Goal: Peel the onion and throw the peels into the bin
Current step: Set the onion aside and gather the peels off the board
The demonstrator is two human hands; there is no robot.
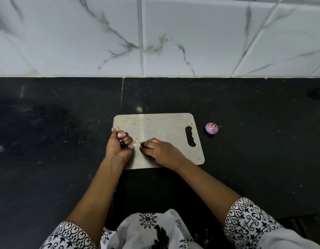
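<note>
My left hand (117,144) is closed around a bunch of pink onion peels (119,135) at the left edge of a steel cutting board (161,126); one pale scrap (132,145) sticks out below the fingers. My right hand (158,150) lies palm down on the board, its fingertips pinched together on the surface close to the left hand; whether they hold a small scrap cannot be made out. A peeled purple onion (211,128) sits on the black counter (47,141), to the right of the board.
A white marble-tiled wall (155,36) rises behind the counter. Small flecks of peel dot the counter around the board. No bin is in view. The counter's front edge runs just in front of my patterned sleeves.
</note>
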